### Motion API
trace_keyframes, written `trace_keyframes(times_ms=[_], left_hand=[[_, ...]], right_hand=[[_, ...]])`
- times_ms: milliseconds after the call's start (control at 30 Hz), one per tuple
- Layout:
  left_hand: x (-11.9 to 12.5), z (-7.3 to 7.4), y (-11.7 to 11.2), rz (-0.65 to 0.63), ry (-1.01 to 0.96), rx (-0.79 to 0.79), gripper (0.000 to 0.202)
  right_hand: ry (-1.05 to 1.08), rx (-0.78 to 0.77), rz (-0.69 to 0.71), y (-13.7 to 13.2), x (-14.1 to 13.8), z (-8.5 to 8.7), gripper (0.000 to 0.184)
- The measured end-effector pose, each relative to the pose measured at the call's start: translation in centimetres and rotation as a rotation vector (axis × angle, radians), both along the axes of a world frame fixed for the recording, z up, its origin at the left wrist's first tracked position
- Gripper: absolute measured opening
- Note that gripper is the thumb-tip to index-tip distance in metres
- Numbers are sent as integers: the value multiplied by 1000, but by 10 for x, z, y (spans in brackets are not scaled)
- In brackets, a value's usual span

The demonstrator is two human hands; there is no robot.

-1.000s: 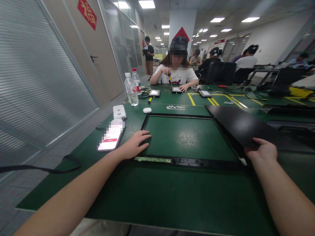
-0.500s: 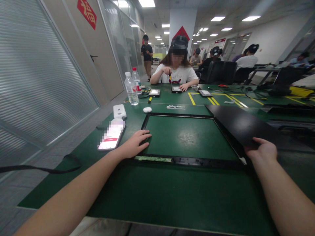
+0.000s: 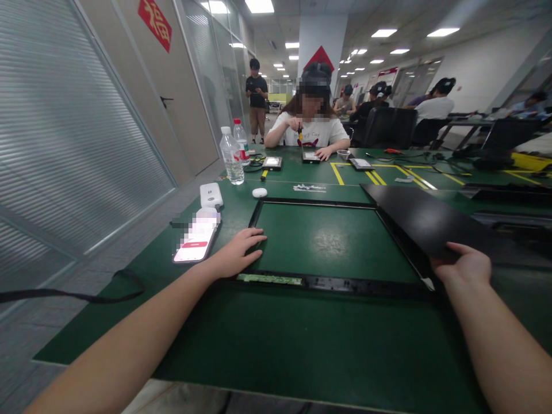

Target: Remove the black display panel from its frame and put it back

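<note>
A thin black rectangular frame [image 3: 302, 203] lies flat on the green table [image 3: 302, 345], with a green circuit strip [image 3: 267, 279] along its near edge. My left hand [image 3: 235, 253] rests flat and open on the frame's near left corner. My right hand [image 3: 463, 265] grips the near corner of a large black panel [image 3: 426, 218], thumb on top. The panel slants up to the right above the frame's right side.
A phone [image 3: 195, 244] with a lit screen lies left of the frame, beside a white box [image 3: 210, 194], a white earbud case [image 3: 259, 192] and two water bottles [image 3: 232, 155]. A person [image 3: 308, 123] across the table works on small devices. More people sit behind.
Nothing on the table has moved. My right hand with the black panel has drifted slightly right; the view has shifted a little.
</note>
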State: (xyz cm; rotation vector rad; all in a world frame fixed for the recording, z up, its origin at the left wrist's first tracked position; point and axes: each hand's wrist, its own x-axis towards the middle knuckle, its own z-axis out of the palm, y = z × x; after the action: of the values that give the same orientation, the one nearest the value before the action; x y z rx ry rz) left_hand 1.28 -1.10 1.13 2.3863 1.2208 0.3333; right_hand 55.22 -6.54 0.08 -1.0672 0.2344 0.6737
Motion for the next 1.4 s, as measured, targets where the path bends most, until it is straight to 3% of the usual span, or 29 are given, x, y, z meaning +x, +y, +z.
trace_keyframes(times_ms=[167,367,600,700,833,933,1100,1267,1400], left_hand=[[-3,-5,2,-1,-55,-1,57],[-3,-8,4,0,-89,5,55],[-4,-3,3,52,-218,20,52],[-3,2,1,136,-349,0,49],[0,4,2,388,-707,-150,44],[3,6,4,505,-1033,-353,37],[4,14,4,450,-1258,-709,49],[0,20,-1,323,-1263,-755,39],[-3,23,-3,304,-1219,-700,57]], right_hand=[[-37,96,18,-4,-5,13,43],[-82,233,-10,-8,-20,26,35],[-237,315,99,-18,-47,43,31],[-293,368,154,-25,-54,51,34],[-299,409,179,-29,-59,54,33],[-269,304,211,-29,-62,53,24],[-280,154,305,-31,-64,49,22],[-369,62,238,-35,-58,36,21],[-373,-26,269,-35,-60,36,26]])
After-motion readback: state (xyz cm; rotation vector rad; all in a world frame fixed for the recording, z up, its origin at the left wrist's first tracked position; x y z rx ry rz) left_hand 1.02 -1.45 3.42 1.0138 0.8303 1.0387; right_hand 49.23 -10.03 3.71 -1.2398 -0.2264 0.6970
